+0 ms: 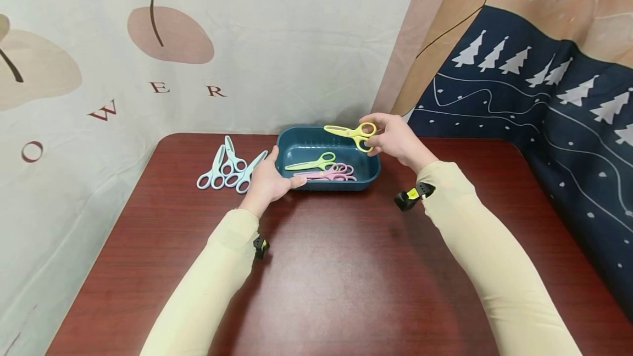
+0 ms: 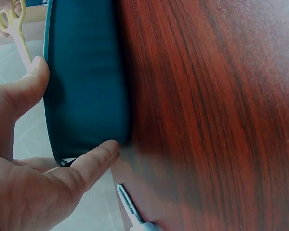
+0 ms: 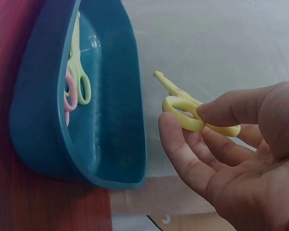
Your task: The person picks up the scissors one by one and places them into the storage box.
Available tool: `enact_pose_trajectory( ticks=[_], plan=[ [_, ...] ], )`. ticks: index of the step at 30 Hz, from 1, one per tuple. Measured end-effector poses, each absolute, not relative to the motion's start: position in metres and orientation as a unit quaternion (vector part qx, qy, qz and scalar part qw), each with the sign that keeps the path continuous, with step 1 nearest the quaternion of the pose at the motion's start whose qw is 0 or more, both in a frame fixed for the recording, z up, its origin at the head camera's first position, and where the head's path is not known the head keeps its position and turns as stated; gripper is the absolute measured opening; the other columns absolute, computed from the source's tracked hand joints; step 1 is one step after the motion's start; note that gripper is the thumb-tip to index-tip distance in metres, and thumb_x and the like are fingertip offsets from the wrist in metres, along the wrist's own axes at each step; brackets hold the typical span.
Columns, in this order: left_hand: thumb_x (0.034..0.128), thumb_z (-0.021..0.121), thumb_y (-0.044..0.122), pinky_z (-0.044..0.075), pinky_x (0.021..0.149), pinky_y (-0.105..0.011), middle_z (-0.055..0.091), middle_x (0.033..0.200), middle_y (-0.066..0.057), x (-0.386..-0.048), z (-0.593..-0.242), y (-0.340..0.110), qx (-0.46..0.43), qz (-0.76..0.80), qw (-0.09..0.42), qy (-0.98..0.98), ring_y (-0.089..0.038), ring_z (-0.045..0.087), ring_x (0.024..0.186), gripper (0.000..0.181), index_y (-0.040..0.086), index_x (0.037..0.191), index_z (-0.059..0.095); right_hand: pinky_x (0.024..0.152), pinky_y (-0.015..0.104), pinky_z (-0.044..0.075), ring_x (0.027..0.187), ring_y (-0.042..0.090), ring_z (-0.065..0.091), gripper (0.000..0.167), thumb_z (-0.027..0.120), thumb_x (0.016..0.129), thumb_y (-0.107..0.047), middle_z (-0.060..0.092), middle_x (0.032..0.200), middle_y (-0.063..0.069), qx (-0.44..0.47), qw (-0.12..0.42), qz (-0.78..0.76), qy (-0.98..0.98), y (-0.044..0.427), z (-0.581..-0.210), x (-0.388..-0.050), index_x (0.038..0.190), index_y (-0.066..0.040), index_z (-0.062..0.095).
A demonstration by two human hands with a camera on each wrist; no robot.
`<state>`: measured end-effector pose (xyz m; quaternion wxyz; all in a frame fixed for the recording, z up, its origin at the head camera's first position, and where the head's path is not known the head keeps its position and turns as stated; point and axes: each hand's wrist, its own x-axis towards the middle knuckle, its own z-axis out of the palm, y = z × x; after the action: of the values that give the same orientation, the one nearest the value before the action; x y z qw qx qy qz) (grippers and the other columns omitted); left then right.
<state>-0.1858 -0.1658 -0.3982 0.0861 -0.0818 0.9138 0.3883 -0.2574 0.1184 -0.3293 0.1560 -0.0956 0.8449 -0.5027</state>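
My right hand (image 1: 395,139) pinches a pair of yellow scissors (image 1: 346,131) by the handle loops, above the back right of a dark blue plastic box (image 1: 336,186). The blades point left. Seen from the right wrist, the yellow scissors (image 3: 180,103) are apart from the box wall. My left hand (image 1: 269,183) grips the box at its left front corner, thumb at the front rim and fingers against the left end. Inside the box lie light green scissors (image 1: 309,165) and pink scissors (image 1: 316,174); how many pink pairs overlap, I cannot tell.
Three pairs of light blue scissors (image 1: 216,172) lie close together on the reddish-brown table (image 1: 336,268), left of the box and beside my left hand. A printed pale cloth (image 1: 296,43) hangs behind the table, and a navy cloth with trees (image 1: 494,92) is at right.
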Motion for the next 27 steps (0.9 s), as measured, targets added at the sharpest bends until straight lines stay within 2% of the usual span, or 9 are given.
enact_pose_trajectory(
  ticks=[6, 15, 22, 27],
  plan=[
    [0.0866, 0.084, 0.040, 0.030, 0.123, -0.053, 0.025, 0.169, -0.021, -0.186, -0.398, -0.166, -0.082, 0.386, 0.089, 0.915, -0.038, 0.025, 0.155, 0.113, 0.008, 0.167, 0.010, 0.079, 0.034, 0.063, 0.107, 0.038, 0.063, 0.051, 0.059, 0.095, 0.010, 0.059, 0.129, 0.022, -0.096, 0.166, -0.500, 0.845, 0.110, -0.330, -0.261, 0.144, -0.003, 0.056],
    [0.0863, 0.084, 0.039, 0.029, 0.123, -0.053, 0.026, 0.168, -0.022, -0.186, -0.398, -0.166, -0.081, 0.383, 0.086, 0.916, -0.038, 0.025, 0.155, 0.113, 0.007, 0.166, 0.011, 0.082, 0.041, 0.063, 0.104, 0.033, 0.065, 0.054, 0.060, 0.094, 0.012, 0.062, 0.129, 0.021, -0.095, 0.176, -0.498, 0.844, 0.099, -0.334, -0.267, 0.145, -0.003, 0.056],
    [0.0856, 0.085, 0.039, 0.029, 0.123, -0.052, 0.027, 0.167, -0.023, -0.186, -0.396, -0.166, -0.080, 0.382, 0.087, 0.917, -0.039, 0.025, 0.155, 0.113, 0.007, 0.166, 0.012, 0.073, 0.028, 0.062, 0.104, 0.032, 0.062, 0.053, 0.061, 0.095, 0.010, 0.062, 0.131, 0.021, -0.091, 0.180, -0.490, 0.848, 0.093, -0.335, -0.270, 0.146, -0.003, 0.055],
    [0.0857, 0.084, 0.039, 0.029, 0.123, -0.052, 0.027, 0.167, -0.023, -0.187, -0.397, -0.166, -0.080, 0.380, 0.089, 0.917, -0.039, 0.025, 0.155, 0.113, 0.007, 0.166, 0.012, 0.080, 0.037, 0.063, 0.102, 0.032, 0.063, 0.053, 0.060, 0.095, 0.010, 0.063, 0.130, 0.021, -0.095, 0.185, -0.492, 0.846, 0.088, -0.338, -0.272, 0.146, -0.003, 0.055]
  ],
)
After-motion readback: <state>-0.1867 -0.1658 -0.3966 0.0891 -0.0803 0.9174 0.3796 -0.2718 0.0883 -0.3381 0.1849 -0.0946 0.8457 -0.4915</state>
